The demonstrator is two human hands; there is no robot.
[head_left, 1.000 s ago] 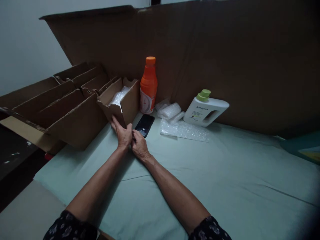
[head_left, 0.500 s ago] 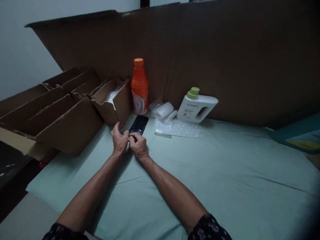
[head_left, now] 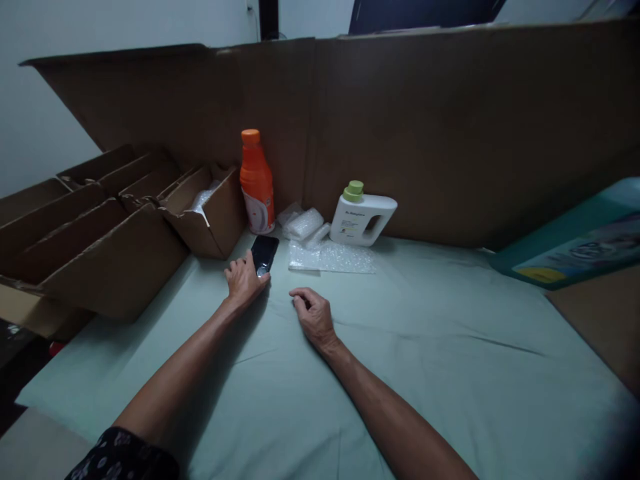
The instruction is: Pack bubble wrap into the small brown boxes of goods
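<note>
A black phone lies on the pale green cloth, its dark glossy face up, with a bright patch near its lower end. My left hand grips the near end of it, index finger along the left edge and thumb at the lower right corner. To the right and closer to me, my right hand hovers or rests just over the cloth; which one I cannot tell. Its fingers are loosely curled, with a gap between index finger and thumb and nothing visible in them.
Cardboard boxes with dividers stand at left, one holding bubble wrap. Behind the phone are an orange bottle, bubble-wrapped bundles, a flat bubble-wrap sheet and a white jug. A teal bottle leans at right, before a tall cardboard wall.
My right hand has come away from the phone toward the right and nearer to me. My left hand has shifted onto the phone's near end. The view has turned rightward.
</note>
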